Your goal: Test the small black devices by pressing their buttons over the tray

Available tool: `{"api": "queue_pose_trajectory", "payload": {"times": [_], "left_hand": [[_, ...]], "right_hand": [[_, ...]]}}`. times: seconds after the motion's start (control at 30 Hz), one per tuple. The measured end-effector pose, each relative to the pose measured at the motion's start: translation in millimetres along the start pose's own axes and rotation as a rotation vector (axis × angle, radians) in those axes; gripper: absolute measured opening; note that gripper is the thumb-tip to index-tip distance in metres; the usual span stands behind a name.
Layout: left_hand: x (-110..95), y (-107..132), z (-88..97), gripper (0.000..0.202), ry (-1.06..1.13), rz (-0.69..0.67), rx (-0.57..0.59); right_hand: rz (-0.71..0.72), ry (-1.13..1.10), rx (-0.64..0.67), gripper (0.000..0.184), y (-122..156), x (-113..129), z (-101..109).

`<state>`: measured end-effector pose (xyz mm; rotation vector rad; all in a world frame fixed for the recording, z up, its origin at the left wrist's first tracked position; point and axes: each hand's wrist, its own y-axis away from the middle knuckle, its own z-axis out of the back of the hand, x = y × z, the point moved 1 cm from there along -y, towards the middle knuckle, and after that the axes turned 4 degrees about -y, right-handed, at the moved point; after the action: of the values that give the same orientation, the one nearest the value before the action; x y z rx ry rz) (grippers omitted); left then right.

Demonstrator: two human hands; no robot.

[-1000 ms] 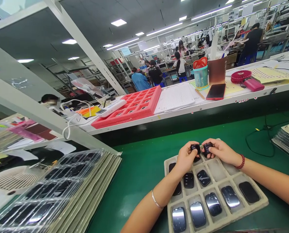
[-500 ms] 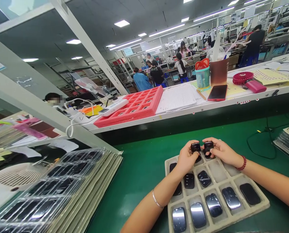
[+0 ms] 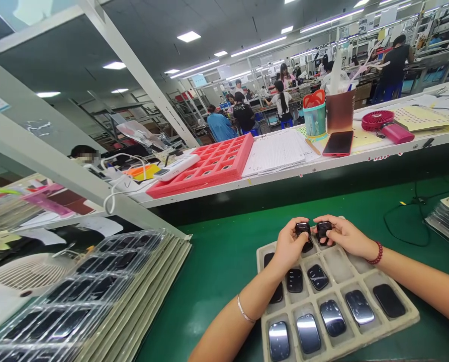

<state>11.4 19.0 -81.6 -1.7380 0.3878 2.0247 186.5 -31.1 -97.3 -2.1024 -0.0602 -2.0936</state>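
Observation:
My left hand (image 3: 289,247) grips a black smartwatch body (image 3: 302,228) between thumb and fingers, over the far edge of a beige tray (image 3: 363,275). Close beside it, my right hand (image 3: 345,236) pinches a second smartwatch body (image 3: 324,229). Both pieces are tilted up, and the fingers cover part of them. Strapless watch bodies fill several tray pockets below; one with a lit text screen (image 3: 318,277) lies next to another lit one (image 3: 294,280). In the near row is a dark-screened one (image 3: 389,300). My left forearm hides part of the tray's left side.
Stacked trays of watch pieces (image 3: 84,296) stand at left beside a white fan (image 3: 24,274). A shelf ahead holds a red foam tray (image 3: 209,166), papers (image 3: 275,153) and a phone (image 3: 338,144). A black cable (image 3: 405,241) lies on the green mat (image 3: 209,281). People sit farther back.
My left thumb has moved up onto the front of the watch body, which has turned slightly. My right hand stays nearly still.

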Motion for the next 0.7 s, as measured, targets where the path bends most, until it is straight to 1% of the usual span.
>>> {"api": "queue_pose_trajectory", "payload": {"times": [0.2, 0.37, 0.53, 0.6, 0.7], "left_hand": [[0.6, -0.1, -0.9, 0.042, 0.023, -0.012, 0.020], [1.3, -0.7, -0.9, 0.037, 0.013, 0.021, 0.037], [0.8, -0.5, -1.5, 0.046, 0.040, 0.006, 0.030], [0.2, -0.1, -1.4, 0.044, 0.045, 0.011, 0.031], [-0.4, 0.5, -1.2, 0.035, 0.052, 0.026, 0.051]], "right_hand": [[-0.001, -0.018, -0.006, 0.038, 0.1, 0.2, -0.2], [-0.001, -0.010, -0.013, 0.039, 0.1, 0.8, -0.1], [-0.009, -0.011, -0.005, 0.044, 0.7, 1.4, -1.6], [-0.008, -0.011, -0.002, 0.041, 0.8, 1.5, -1.4], [-0.006, 0.002, 0.004, 0.036, 0.5, 1.3, -0.3]]}}
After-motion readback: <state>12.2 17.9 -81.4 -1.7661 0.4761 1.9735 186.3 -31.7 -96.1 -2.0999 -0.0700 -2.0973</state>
